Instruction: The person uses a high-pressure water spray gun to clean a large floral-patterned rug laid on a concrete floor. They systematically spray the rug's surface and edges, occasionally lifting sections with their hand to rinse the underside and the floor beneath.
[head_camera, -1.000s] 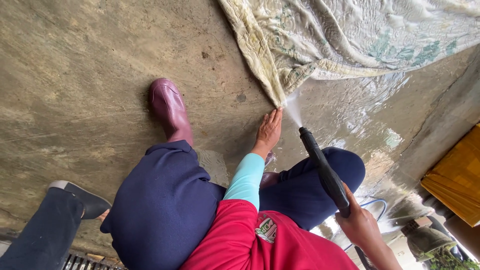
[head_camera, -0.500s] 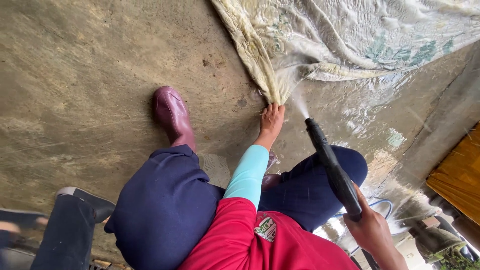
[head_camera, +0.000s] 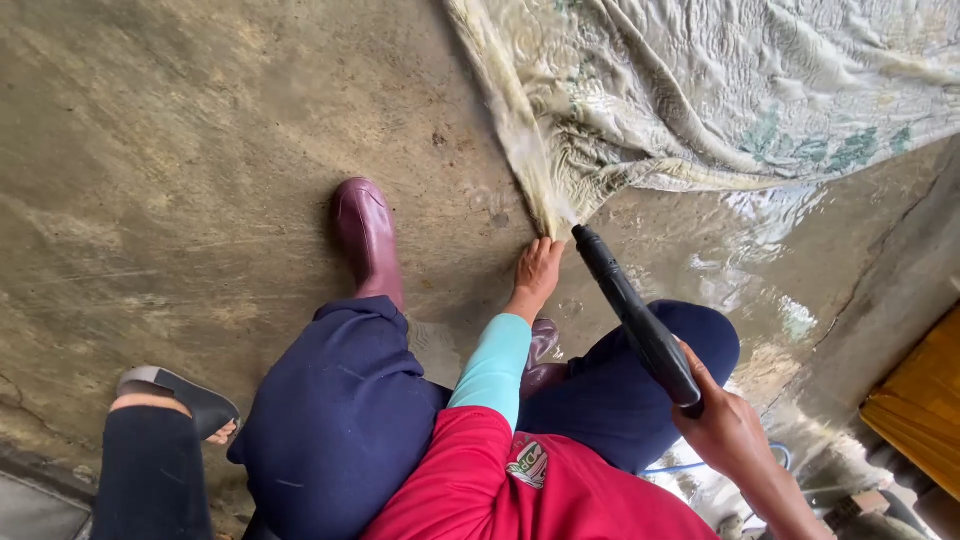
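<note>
A wet, pale patterned carpet (head_camera: 700, 100) lies spread on the concrete floor (head_camera: 180, 180). My left hand (head_camera: 537, 268) reaches down to the carpet's near corner and touches its edge. My right hand (head_camera: 725, 430) grips a black spray wand (head_camera: 632, 312) whose nozzle points at that same corner, close to my left hand. I am crouched in dark blue trousers, a red top with a turquoise sleeve, and maroon rubber boots (head_camera: 365, 235).
Another person's leg in dark trousers and a grey sandal (head_camera: 175, 395) stands at the lower left. Water pools on the floor at the right (head_camera: 780, 290). An orange object (head_camera: 925, 420) sits at the right edge, with a blue hose (head_camera: 690, 466) below.
The wand's nozzle has moved down and closer to the carpet corner. My left hand stays at the carpet edge. The other person's foot has shifted at the lower left.
</note>
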